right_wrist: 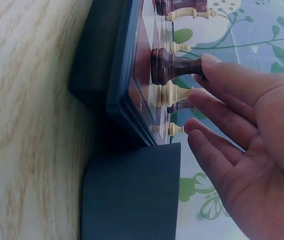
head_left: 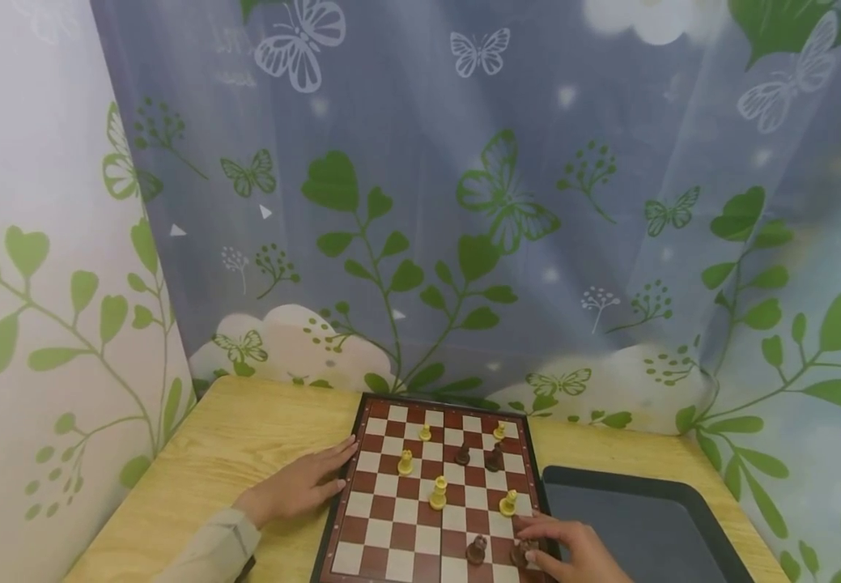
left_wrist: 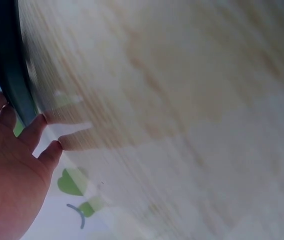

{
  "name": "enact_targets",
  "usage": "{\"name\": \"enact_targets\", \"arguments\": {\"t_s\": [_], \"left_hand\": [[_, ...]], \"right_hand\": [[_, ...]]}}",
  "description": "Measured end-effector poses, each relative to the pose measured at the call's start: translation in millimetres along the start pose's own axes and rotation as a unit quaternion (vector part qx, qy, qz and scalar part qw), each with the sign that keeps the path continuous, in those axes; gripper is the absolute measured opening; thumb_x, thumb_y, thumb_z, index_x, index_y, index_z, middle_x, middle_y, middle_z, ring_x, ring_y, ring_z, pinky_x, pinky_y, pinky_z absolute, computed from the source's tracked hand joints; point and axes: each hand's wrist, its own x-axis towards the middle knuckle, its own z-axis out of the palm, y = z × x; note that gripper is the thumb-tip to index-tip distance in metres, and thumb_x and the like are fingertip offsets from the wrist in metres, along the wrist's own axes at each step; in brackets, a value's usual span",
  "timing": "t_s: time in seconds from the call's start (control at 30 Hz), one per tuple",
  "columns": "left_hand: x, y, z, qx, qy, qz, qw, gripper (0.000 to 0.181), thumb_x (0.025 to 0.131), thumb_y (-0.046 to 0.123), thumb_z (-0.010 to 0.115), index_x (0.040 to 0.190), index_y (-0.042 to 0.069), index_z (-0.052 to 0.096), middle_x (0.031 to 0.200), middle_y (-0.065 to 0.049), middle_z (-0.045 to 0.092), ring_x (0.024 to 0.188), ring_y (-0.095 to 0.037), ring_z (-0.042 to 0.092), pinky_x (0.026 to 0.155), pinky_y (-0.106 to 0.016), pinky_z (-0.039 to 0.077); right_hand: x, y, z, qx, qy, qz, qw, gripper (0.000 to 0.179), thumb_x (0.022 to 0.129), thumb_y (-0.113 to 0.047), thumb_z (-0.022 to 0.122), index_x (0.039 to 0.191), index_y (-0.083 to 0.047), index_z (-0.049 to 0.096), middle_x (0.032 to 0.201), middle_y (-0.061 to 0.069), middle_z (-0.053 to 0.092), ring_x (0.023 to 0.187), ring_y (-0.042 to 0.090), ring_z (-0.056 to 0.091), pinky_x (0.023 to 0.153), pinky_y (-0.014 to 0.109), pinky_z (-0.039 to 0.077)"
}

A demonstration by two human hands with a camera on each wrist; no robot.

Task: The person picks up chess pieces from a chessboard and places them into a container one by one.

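Observation:
A chessboard [head_left: 391, 516] with dark red and white squares and a black rim lies on the wooden table, several yellow and dark brown pieces standing on it. At its near right corner, my right hand [head_left: 569, 544] pinches the top of a dark brown chess piece [right_wrist: 174, 67] between thumb and index finger. The piece's base appears to touch the board; its head is hidden by the fingers. My left hand [head_left: 299, 486] rests by the board's left edge, fingers extended against the black rim. Another dark brown piece [head_left: 476, 550] stands left of the pinched one.
A dark grey tray [head_left: 704, 518] sits right of the board, close against its edge. Yellow wooden tabletop [head_left: 267, 413] extends to the left. Behind hangs a patterned curtain [head_left: 420, 202] with leaves and butterflies.

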Motion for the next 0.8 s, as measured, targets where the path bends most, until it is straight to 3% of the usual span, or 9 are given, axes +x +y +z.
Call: {"name": "enact_targets", "arguments": {"t_s": [0.07, 0.37, 0.57, 0.8], "left_hand": [[0.3, -2.1, 1.9, 0.001, 0.002, 0.000, 1.0000, 0.062, 0.109, 0.039, 0.043, 0.160, 0.004, 0.031, 0.165, -0.018, 0.028, 0.144, -0.046, 0.039, 0.113, -0.067, 0.033], [-2.8, 0.7, 1.0, 0.002, -0.010, -0.009, 0.9999, 0.062, 0.110, 0.038, 0.043, 0.159, 0.002, 0.031, 0.165, -0.019, 0.027, 0.144, -0.047, 0.038, 0.112, -0.068, 0.032], [-3.2, 4.7, -1.3, 0.021, -0.008, -0.001, 0.9998, 0.061, 0.110, 0.036, 0.043, 0.158, 0.001, 0.032, 0.164, -0.019, 0.029, 0.142, -0.047, 0.041, 0.112, -0.067, 0.034], [-1.1, 3.4, -2.5, 0.026, -0.014, -0.013, 0.9995, 0.062, 0.110, 0.039, 0.041, 0.160, 0.004, 0.030, 0.166, -0.014, 0.026, 0.145, -0.043, 0.039, 0.115, -0.064, 0.032]], "right_hand": [[0.3, 0.5, 0.4, -0.007, 0.003, -0.005, 1.0000, 0.026, 0.097, -0.027, 0.071, 0.118, -0.013, 0.075, 0.133, 0.020, 0.066, 0.130, 0.044, 0.055, 0.097, 0.054, 0.054], [0.3, 6.4, 3.2, -0.003, -0.002, -0.026, 0.9997, 0.026, 0.098, -0.023, 0.069, 0.118, -0.007, 0.074, 0.133, 0.027, 0.063, 0.124, 0.021, 0.064, 0.090, 0.042, 0.059], [-0.5, 6.0, 4.5, -0.001, -0.005, -0.034, 0.9994, 0.027, 0.099, -0.022, 0.068, 0.119, -0.005, 0.074, 0.134, 0.029, 0.062, 0.121, 0.016, 0.066, 0.088, 0.040, 0.059], [-0.2, 2.0, 3.5, -0.008, 0.008, -0.046, 0.9989, 0.028, 0.099, -0.028, 0.067, 0.118, -0.009, 0.075, 0.134, 0.027, 0.063, 0.122, 0.013, 0.065, 0.090, 0.040, 0.059]]}}
